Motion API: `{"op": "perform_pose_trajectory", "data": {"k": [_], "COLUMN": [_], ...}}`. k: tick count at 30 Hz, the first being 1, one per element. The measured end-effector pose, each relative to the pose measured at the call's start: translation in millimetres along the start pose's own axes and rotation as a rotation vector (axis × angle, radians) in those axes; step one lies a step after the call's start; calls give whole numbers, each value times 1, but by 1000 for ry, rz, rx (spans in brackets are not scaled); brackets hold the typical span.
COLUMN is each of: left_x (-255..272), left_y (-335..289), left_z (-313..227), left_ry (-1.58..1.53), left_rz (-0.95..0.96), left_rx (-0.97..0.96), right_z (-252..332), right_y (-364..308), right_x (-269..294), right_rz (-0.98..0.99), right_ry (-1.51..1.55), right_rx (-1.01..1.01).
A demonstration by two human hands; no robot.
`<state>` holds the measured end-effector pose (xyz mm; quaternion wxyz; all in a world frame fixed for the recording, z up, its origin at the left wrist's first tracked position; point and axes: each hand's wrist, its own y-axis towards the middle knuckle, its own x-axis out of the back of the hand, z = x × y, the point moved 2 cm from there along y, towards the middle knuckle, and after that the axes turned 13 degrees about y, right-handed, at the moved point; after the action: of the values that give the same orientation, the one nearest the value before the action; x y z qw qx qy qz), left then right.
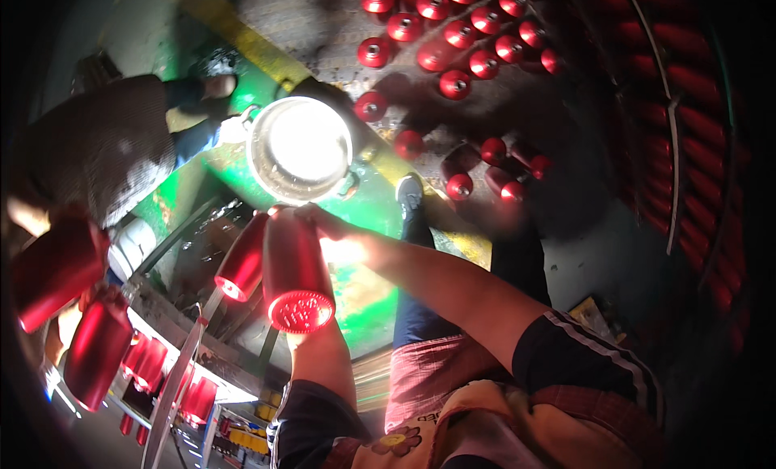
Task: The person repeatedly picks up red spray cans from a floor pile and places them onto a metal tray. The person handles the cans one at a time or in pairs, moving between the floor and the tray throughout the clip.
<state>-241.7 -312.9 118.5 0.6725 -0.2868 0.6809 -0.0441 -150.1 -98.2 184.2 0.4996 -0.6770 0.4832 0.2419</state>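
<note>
A red cylindrical bobbin [293, 263] with a perforated end cap is held between both my hands, the cap toward the camera. My right hand [327, 226] grips its far end, its arm reaching in from the lower right in a dark striped sleeve. My left hand [311, 340] sits under the capped near end and is mostly hidden by it. A second red bobbin [242, 265] leans right beside the first on its left; I cannot tell whether a hand holds it.
A shiny metal pot [299, 149] glares on the green floor beyond my hands. Several red bobbins [453, 40] lie scattered on the floor beyond. Another person [105, 145] crouches at left. More red bobbins [97, 352] sit on a frame at lower left, and a dark rack [695, 145] stands at right.
</note>
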Motion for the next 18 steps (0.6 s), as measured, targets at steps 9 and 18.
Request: {"op": "perform_pose_trajectory", "data": {"k": [9,18], "left_x": [-5,-54], "left_y": [38,133], "left_z": [67,127], "left_ry": [18,1425], "left_rz": [30,-428], "left_rx": [-19,141], "right_z": [57,276], "right_y": [-72,-378], "right_x": [68,200], "right_rz": [332,-263], "right_ry": [106,-194], "right_rx": [65,929]}}
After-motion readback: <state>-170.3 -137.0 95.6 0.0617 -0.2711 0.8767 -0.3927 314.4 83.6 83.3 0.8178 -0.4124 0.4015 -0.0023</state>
